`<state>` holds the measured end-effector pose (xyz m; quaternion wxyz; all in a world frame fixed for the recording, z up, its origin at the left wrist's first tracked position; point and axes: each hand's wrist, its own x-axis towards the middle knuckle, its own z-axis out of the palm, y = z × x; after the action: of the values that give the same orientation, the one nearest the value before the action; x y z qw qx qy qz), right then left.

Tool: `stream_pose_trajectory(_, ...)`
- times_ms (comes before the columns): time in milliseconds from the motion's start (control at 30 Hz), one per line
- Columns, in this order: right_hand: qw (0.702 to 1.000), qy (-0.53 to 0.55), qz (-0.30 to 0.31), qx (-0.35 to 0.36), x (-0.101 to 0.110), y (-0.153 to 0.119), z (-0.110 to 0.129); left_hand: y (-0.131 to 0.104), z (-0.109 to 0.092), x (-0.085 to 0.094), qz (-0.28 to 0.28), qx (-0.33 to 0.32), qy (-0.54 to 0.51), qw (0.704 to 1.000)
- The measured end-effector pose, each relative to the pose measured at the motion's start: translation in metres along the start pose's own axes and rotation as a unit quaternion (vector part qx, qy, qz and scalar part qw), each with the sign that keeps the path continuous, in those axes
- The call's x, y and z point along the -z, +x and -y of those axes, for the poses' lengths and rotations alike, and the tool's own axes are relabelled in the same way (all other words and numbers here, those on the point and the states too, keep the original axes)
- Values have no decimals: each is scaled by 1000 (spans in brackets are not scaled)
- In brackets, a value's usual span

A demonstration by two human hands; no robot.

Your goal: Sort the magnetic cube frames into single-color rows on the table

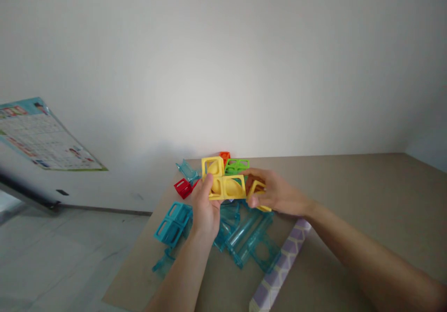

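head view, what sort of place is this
Perhaps a play corner at home or in a classroom: yellow toy pieces, a table against a wall, and an illustrated poster.

a pale wall (279, 70), a poster (52, 137) with blue top and green lower edge at left, a brown table (356, 195) against the wall, a purple-and-white strip (280, 266) slantwise on it, a grey veined floor (70, 247)

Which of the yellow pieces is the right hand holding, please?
The small rightmost yellow piece; the L-shaped yellow piece is in the left hand.
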<state>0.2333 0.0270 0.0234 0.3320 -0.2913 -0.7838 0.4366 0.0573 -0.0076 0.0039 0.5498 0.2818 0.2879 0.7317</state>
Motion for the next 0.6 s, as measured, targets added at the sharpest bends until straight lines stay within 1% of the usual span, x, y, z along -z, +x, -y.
stream_pose_trajectory(67,997,59,16,-51,1,0,-2,-2,2,1,9,-23,35,999)
stream_pose_trajectory(133,992,78,31,-92,0,0,-2,-3,3,2,14,-34,69,997)
stream_pose_trajectory(200,987,95,46,-117,-2,0,0,-3,3,3,17,-38,83,996)
stream_pose_trajectory(267,983,127,46,-125,-2,0,2,-1,1,4,6,-40,59,997)
stream_pose_trajectory(333,976,175,32,-127,-2,0,5,3,-3,5,-30,-35,12,999)
stream_pose_trajectory(400,965,230,3,-123,1,0,7,7,-8,6,-73,-29,-28,997)
stream_pose_trajectory(433,960,255,-14,-116,2,1,7,9,-10,6,-86,-25,-40,995)
stream_pose_trajectory(500,949,295,-46,-99,3,1,8,10,-12,7,-86,-13,-53,995)
stream_pose_trajectory(600,934,339,-64,-98,5,3,8,8,-11,7,-53,30,-66,996)
